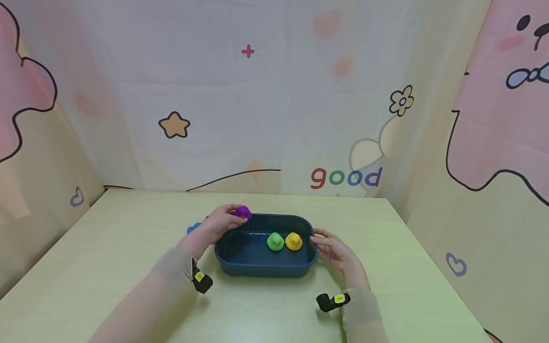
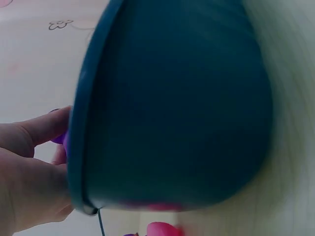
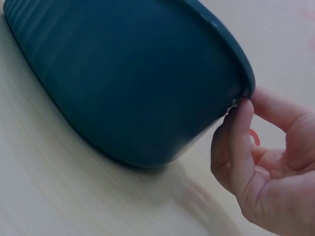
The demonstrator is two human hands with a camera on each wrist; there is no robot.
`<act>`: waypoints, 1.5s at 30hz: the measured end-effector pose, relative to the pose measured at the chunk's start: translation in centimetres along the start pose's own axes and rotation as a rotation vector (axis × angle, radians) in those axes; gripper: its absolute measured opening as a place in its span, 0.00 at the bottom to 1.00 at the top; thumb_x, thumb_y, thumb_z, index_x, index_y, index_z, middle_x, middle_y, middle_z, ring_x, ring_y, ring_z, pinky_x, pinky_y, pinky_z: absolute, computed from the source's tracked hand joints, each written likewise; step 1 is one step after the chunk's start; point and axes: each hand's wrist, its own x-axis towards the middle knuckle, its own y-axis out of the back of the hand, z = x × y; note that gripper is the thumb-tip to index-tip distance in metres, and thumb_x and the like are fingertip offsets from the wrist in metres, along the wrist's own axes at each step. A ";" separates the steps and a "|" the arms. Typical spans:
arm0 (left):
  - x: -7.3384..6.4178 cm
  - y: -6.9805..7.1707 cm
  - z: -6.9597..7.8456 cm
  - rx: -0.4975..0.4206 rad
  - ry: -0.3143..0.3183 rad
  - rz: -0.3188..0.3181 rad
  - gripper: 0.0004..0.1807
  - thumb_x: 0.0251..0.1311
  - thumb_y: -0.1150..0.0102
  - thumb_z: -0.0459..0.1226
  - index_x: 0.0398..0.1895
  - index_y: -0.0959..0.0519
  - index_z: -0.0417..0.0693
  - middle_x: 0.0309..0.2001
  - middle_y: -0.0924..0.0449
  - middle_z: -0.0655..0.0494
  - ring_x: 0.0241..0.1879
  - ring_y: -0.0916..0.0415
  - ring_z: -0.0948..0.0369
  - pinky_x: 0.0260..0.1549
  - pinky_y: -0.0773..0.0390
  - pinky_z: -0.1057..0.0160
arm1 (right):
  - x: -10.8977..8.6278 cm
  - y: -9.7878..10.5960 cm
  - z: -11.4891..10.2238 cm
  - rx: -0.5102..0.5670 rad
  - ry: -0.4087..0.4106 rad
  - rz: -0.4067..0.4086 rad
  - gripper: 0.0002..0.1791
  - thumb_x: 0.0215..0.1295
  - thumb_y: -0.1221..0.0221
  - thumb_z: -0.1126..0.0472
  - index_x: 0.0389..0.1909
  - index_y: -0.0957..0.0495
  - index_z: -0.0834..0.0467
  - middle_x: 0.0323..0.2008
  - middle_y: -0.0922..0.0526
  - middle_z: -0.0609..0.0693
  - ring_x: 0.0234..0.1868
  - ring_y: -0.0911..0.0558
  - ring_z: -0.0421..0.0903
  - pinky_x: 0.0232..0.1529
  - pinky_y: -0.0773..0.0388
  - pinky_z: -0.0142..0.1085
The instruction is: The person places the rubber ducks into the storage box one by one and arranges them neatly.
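My left hand (image 1: 220,221) pinches a purple rubber duck (image 1: 243,213) between thumb and fingers, above the back left rim of a dark blue basin (image 1: 261,272). In the left wrist view the basin's wall (image 2: 177,108) covers most of that duck (image 2: 60,138). A green rubber duck (image 1: 275,242) and a yellow rubber duck (image 1: 293,241) sit side by side in the basin's right half. At the basin's right end, my right hand (image 1: 333,248) holds the rim with its fingertips, as the right wrist view also shows beside the basin (image 3: 142,83).
Left of the basin, partly behind the left wrist, lies a blue toy (image 1: 194,227). A pink toy (image 2: 163,229) is low in the left wrist view. The pale table (image 1: 274,309) ends at a printed cloth backdrop (image 1: 266,119).
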 end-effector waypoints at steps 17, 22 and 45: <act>0.7 -2.6 -1.9 0.136 0.091 -0.025 0.28 0.60 0.41 0.23 0.65 0.34 0.30 0.60 0.29 0.33 0.51 0.23 0.53 0.60 0.25 0.55 | 0.3 0.2 0.3 -0.034 0.020 -0.014 0.29 0.72 0.52 0.69 0.70 0.50 0.68 0.33 0.18 0.41 0.26 0.19 0.30 0.33 0.21 0.22; 1.0 -2.9 -2.7 0.258 0.088 -0.015 0.26 0.58 0.37 0.26 0.61 0.28 0.32 0.56 0.24 0.37 0.47 0.24 0.55 0.52 0.20 0.60 | 0.3 0.3 0.3 -0.035 0.019 -0.011 0.28 0.72 0.51 0.68 0.69 0.48 0.68 0.33 0.18 0.41 0.26 0.19 0.30 0.33 0.21 0.22; 0.9 -3.6 -3.2 0.474 0.066 0.003 0.24 0.49 0.33 0.22 0.53 0.22 0.34 0.52 0.23 0.38 0.51 0.25 0.47 0.59 0.26 0.49 | 0.2 0.0 0.2 -0.049 0.009 0.009 0.28 0.73 0.51 0.67 0.69 0.48 0.67 0.33 0.17 0.41 0.26 0.19 0.31 0.34 0.21 0.22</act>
